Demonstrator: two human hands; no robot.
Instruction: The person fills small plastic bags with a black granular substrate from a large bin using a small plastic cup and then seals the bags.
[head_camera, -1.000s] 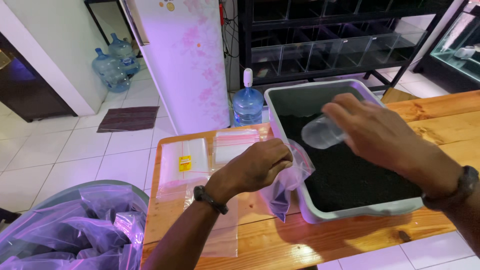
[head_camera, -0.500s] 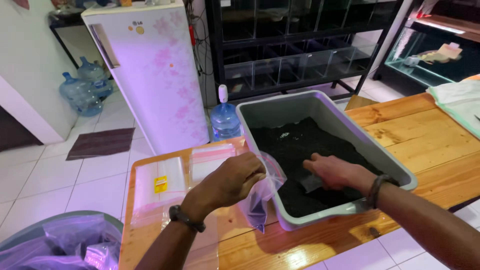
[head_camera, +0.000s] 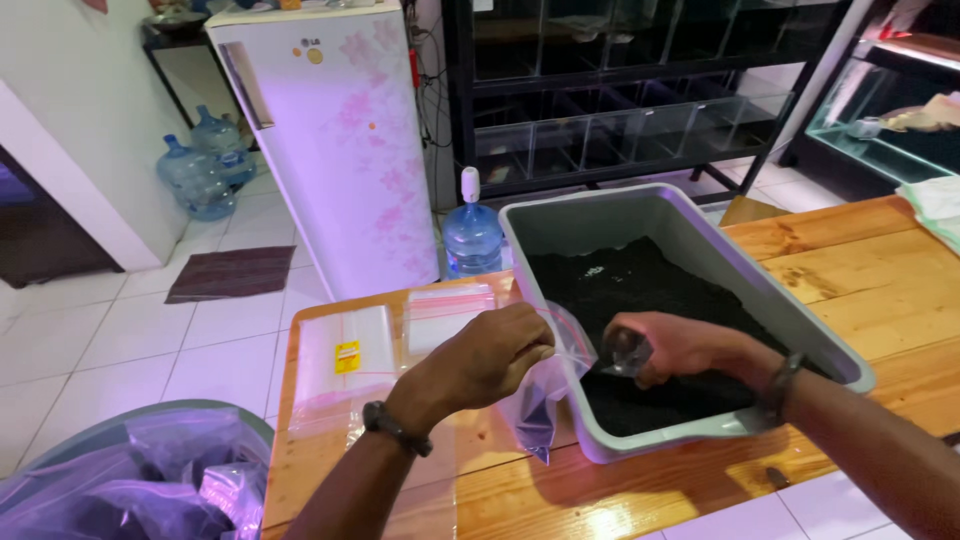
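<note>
At the wooden plank bench (head_camera: 880, 270), my left hand (head_camera: 490, 362) pinches the mouth of a clear plastic zip bag (head_camera: 545, 400), fingers closed on its rim, holding it against the near edge of the grey plastic tub (head_camera: 600, 215) of black granular soil (head_camera: 650, 290). My right hand (head_camera: 690, 350) is curled shut around a small clear plastic cup (head_camera: 625, 350), low inside the tub just beside the bag. Flat clear bags (head_camera: 345, 350) lie on the bench to the left.
</note>
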